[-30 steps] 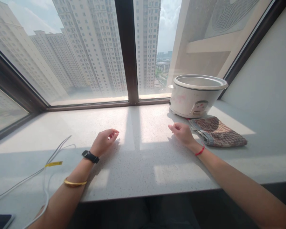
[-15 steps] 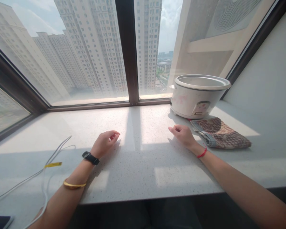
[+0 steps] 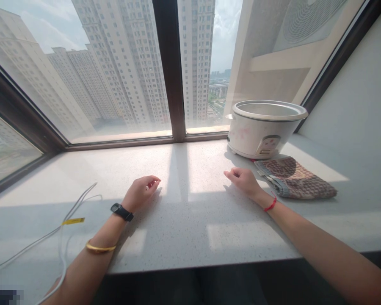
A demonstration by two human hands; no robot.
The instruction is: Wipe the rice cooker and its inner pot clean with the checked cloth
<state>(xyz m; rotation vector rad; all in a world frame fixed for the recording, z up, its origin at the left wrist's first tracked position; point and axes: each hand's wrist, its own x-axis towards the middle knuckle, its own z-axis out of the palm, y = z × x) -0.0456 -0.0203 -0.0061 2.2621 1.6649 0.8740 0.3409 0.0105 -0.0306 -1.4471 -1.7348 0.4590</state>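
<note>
Your left hand [image 3: 140, 191] and right hand [image 3: 244, 181] rest on the table [image 3: 190, 228], fingers loosely curled, holding nothing. The patterned cloth [image 3: 300, 180] lies just beside your right hand on its outer side, not touching it. The rice cooker [image 3: 263, 129] stands behind the cloth, near the window frame [image 3: 168, 72]. A white cable [image 3: 63, 237] lies well left of your left hand. Open table stretches between your hands. Its near edge runs under your forearms, and the wall [image 3: 352, 106] closes the right side.
</note>
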